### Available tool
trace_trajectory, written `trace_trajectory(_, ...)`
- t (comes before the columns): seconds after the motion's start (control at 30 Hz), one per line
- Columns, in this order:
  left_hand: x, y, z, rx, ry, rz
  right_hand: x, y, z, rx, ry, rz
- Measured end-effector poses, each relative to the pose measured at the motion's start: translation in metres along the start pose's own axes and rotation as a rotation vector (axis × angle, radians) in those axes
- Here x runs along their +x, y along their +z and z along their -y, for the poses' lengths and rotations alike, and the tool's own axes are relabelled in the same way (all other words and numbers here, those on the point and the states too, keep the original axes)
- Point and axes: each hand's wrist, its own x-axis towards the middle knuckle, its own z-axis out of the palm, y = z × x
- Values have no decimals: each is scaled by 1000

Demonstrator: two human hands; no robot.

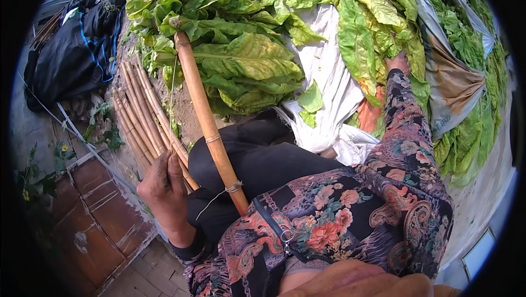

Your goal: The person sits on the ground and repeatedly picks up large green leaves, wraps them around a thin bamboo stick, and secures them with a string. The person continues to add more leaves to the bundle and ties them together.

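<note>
My left hand (164, 185) is closed, its thumb and fingers pinching a thin string (173, 94). That string runs up to the far end of a bamboo pole (198, 94), which slants across my lap with its near end against my body. A cord is knotted round the pole's lower part. Large green leaves (241, 61), yellowing and tobacco-like, are bunched by the pole's far end. On the right, my right hand (399, 62) reaches into a second heap of broad leaves (378, 18); its fingers are mostly hidden there, so its grip cannot be made out.
Several bamboo poles (139, 113) lie on the ground at the left. White sacking (323, 67) spreads between the leaf heaps, and a stained sheet (452, 78) wraps more leaves at the right. A black bag (68, 56) with blue trim and a rusty brown panel (87, 220) are farther left.
</note>
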Motion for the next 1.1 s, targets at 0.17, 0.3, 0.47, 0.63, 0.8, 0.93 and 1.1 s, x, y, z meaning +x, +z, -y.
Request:
trace_trajectory(0.17, -26, 5, 22, -262, -56, 154, 12, 5, -15, -1, -9, 272)
trace_trajectory(0.3, -26, 17, 12, -425, 45, 208, -23, -24, -9, 24, -339, 144)
trace_trajectory(0.47, 7, 52, -16, -535, 247, 157, -107, -159, 112, 1211, -851, 360)
trace_trajectory(0.63, 66, 81, -39, -586, 391, -38, -206, -231, 274, 887, -1607, -164)
trace_trajectory(0.8, 142, 53, 31, -399, 59, -230, -234, -233, 333, 542, -1968, -365)
trace_trajectory(0.93, 144, 67, 100, -203, -127, 183, -222, -214, 323, 579, -1904, -358)
trace_trajectory(1.1, 126, 57, 96, -220, -73, -17, -229, -227, 306, 432, -1974, -392)
